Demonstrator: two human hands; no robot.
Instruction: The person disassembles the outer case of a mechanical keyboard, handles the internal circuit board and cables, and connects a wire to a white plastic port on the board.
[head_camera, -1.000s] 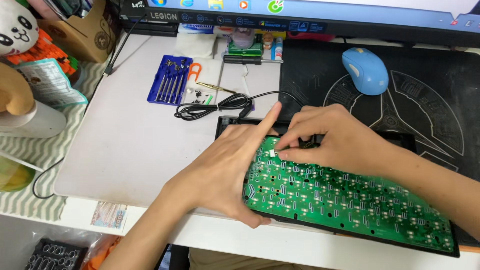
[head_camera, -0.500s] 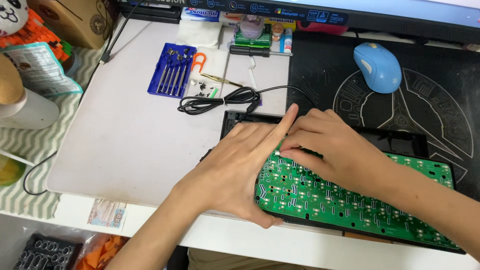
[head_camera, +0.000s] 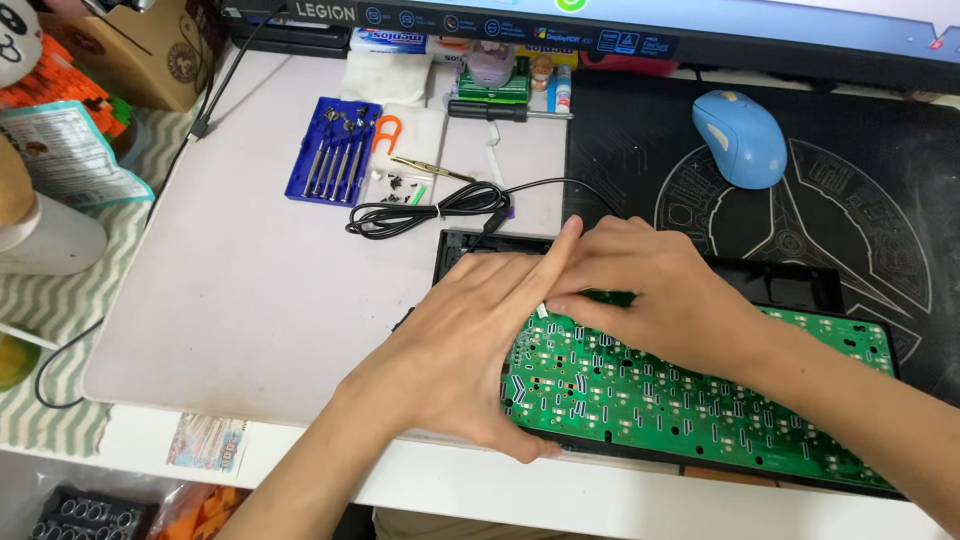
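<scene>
Head view shows both hands over a green circuit board (head_camera: 700, 400) that lies face-up in a black keyboard case (head_camera: 800, 285) at the near edge of the desk, toward 5 o'clock. The left hand (head_camera: 470, 350) lies flat and spread on the board's left end, forefinger stretched toward 1 o'clock, seemingly to pin the board down. The right hand (head_camera: 655, 295) rests curled on the board's upper left part, fingertips meeting the left forefinger; whether they pinch something small there I cannot tell.

A grey mat (head_camera: 250, 290) covers the desk's left half. On it, at 11 o'clock from the hands, an open blue case (head_camera: 335, 152) holds a row of small screwdrivers in slots. Beside it sit loose screws (head_camera: 398, 185), tweezers (head_camera: 430, 168) and a coiled black cable (head_camera: 430, 210). A blue mouse (head_camera: 740, 138) rests on the black mousepad (head_camera: 870, 200) at 1 o'clock.
</scene>
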